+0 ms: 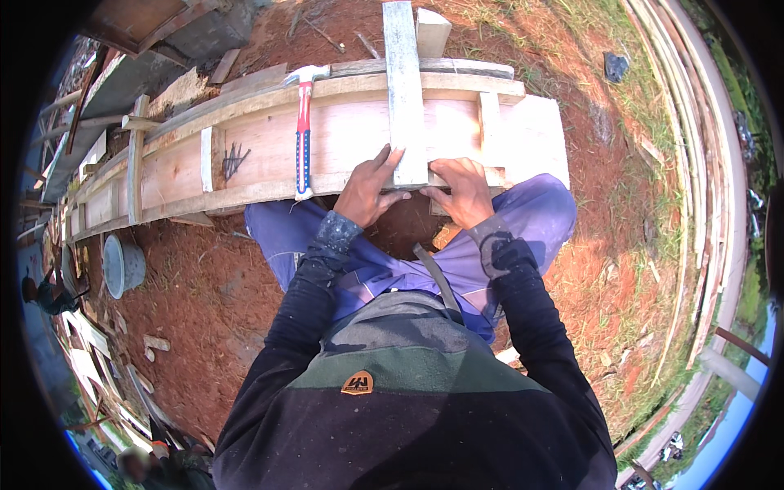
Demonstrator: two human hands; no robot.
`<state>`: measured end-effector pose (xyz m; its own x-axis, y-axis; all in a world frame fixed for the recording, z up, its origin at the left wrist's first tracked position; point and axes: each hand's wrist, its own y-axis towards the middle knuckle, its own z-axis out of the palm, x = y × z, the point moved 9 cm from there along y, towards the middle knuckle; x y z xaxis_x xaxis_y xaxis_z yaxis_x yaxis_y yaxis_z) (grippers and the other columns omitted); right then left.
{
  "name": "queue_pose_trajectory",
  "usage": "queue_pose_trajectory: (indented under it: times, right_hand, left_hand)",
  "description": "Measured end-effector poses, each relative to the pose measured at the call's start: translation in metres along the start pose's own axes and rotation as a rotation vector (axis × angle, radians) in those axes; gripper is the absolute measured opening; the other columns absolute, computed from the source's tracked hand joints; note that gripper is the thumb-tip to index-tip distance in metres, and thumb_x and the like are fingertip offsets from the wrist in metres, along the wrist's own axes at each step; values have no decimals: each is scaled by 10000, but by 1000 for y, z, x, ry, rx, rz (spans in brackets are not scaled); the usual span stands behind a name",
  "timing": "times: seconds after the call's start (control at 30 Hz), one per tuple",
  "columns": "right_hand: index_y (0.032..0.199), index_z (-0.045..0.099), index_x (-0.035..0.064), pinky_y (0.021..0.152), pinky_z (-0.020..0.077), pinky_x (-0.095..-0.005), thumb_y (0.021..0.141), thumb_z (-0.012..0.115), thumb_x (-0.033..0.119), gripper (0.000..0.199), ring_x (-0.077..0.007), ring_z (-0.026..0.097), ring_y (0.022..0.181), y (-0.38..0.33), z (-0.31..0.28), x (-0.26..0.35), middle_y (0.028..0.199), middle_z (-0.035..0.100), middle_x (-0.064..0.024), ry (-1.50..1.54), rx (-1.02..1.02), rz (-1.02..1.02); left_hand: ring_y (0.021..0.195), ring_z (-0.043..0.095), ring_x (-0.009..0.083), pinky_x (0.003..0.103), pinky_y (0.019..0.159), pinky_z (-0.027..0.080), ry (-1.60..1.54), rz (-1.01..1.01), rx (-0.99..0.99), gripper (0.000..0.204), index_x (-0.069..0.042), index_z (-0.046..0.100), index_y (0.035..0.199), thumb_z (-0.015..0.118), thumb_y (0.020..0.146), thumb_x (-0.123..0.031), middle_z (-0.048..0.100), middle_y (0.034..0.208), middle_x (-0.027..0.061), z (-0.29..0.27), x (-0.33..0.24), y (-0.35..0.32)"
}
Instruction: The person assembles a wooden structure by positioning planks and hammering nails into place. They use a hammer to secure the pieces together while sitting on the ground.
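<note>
Head cam: greyish, worn plank [404, 98] lay crosswise on wood frame [253, 193], near end at frame's near edge. L grip [365, 192] & R grip [465, 192] flanked that end, fingers bent; clamped or not, couldn't tell. Red/blue hammer [303, 131] lay L of plank, across frame. Sweatshirt [441, 371] had orange patch [357, 382] w/ dark logo. Grassy red soil [604, 212] ran R of frame.

an outdoor building site, it seems: bare red earth [204, 298], timber framing [265, 139], a hammer [303, 139], long poles [709, 180].
</note>
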<state>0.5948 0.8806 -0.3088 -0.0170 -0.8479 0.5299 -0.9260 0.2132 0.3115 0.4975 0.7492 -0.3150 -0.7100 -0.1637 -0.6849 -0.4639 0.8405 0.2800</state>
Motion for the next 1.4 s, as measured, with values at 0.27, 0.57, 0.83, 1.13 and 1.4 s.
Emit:
queue_pose_trajectory:
  times: [0.27, 0.57, 0.83, 1.13, 1.4]
  right_hand:
    - [1083, 679, 17, 938, 408, -429, 769, 778, 240, 397, -298, 590, 1051, 0, -3, 7, 1125, 681, -100, -2, -11, -16]
    - [1073, 696, 24, 924, 399, -419, 779, 766, 240, 371, -285, 598, 996, 0, -3, 6, 1119, 690, -91, -21, -16, -15]
    - [1063, 701, 64, 941, 393, -419, 741, 796, 247, 382, -253, 595, 1013, -1, -1, 4, 1122, 699, -54, -22, -40, -1]
    - [1067, 671, 54, 933, 385, -427, 720, 808, 359, 482, -279, 583, 1010, 4, -5, 16, 1062, 677, -67, -23, 3, 28]
    - [1079, 679, 81, 939, 380, -455, 785, 758, 278, 363, -258, 580, 1016, 4, 2, 16, 1052, 667, -51, -58, -25, 19]
  left_hand:
    - [997, 576, 414, 459, 918, 448, -18, 22, -29, 790, -75, 397, 1474, 773, 784, -158, 555, 1289, 291, 1, 5, -4]
    - [969, 571, 382, 432, 891, 456, -18, -17, 4, 757, -48, 413, 1463, 751, 788, -106, 573, 1282, 254, -1, -1, 1]
    - [949, 569, 388, 438, 909, 437, -7, 10, 27, 772, -51, 376, 1476, 736, 797, -126, 533, 1315, 306, 0, -2, 1]
    - [964, 562, 400, 447, 895, 440, -32, 23, 33, 792, -82, 360, 1498, 722, 793, -102, 558, 1292, 274, 2, 3, -2]
    - [932, 558, 390, 448, 854, 447, -46, 35, -13, 795, -83, 376, 1488, 735, 778, -97, 575, 1259, 227, -3, 4, -3]
